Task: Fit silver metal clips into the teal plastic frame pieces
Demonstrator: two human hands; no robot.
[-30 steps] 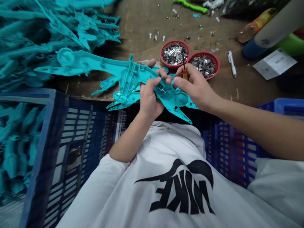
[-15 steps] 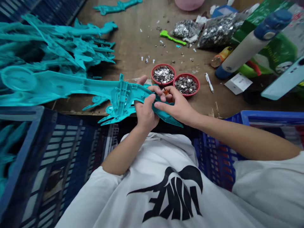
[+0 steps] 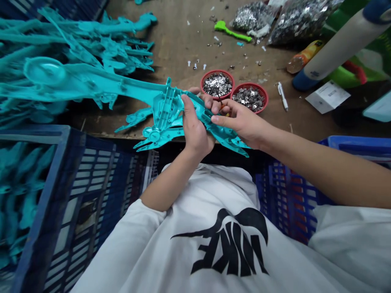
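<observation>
A long turquoise plastic shell piece (image 3: 122, 87), its ribbed inside facing up, stretches across the front of the table. My left hand (image 3: 197, 126) is closed around its right part, thumb on top and fingers curled over the far edge. At that same end, my right hand (image 3: 244, 120) is closed, fingertips pinching a small orange-handled tool (image 3: 225, 109) with a thin dark shaft. Most of the tool is hidden by the fingers. Just beyond the hands, two red baskets (image 3: 217, 97) (image 3: 265, 106) hold small shiny metal pieces (image 3: 249, 97).
Similar turquoise parts (image 3: 91, 36) are heaped at left. Blue crates (image 3: 65, 134) (image 3: 360, 142) flank my lap. Rightward lie a white pen (image 3: 282, 97), a small white box (image 3: 327, 97) and a bottle (image 3: 336, 44). Bags of metal pieces (image 3: 253, 18) and a green plastic piece (image 3: 232, 31) lie farther back.
The view has shifted, so the table's things sit higher and farther right. The shell piece's left end appears raised and tilted more. Both hands keep hold near its right end.
</observation>
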